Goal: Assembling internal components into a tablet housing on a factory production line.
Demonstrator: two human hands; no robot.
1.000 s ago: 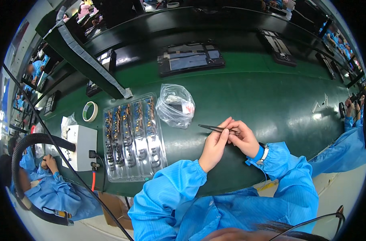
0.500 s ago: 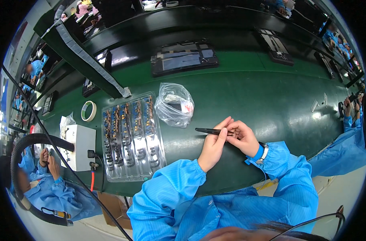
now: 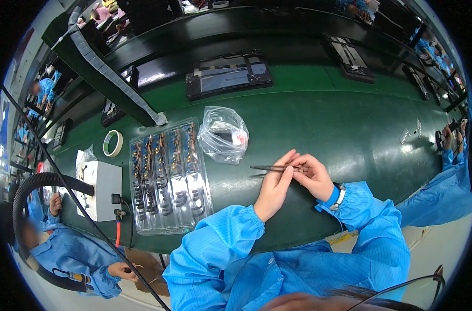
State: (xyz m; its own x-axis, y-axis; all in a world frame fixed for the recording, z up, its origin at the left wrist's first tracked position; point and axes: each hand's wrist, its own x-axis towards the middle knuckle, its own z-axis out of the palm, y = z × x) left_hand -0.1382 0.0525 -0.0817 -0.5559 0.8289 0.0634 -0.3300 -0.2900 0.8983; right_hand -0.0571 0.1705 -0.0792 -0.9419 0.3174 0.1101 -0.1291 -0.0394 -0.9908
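Observation:
A pair of dark tweezers (image 3: 267, 168) lies across my fingers above the bench, its prongs showing edge-on and reaching out to the left. My left hand (image 3: 275, 187) pinches it between thumb and fingers. My right hand (image 3: 312, 175), fingers curled, closes on its right-hand end, and the fingertips of both hands meet there. A blue band and a watch (image 3: 339, 197) circle my right wrist. Left of my hands sits a clear plastic bag (image 3: 223, 136) with dark and white items inside. Farther left, a clear tray (image 3: 207, 207) holds rows of small circuit boards with cables.
A white box (image 3: 107, 192) with a black hose (image 3: 44, 179) stands at left, near a tape roll (image 3: 113, 143). A slanted dark post (image 3: 106, 78) rises behind. Flat black device assemblies (image 3: 228, 75) line the far strip. Co-workers sit left and right; small pale strips (image 3: 405, 136) lie at right.
The tweezers have turned in my fingers and now look thinner, both prongs showing. The device assemblies on the far strip have shifted left. The co-worker at left has lowered one hand.

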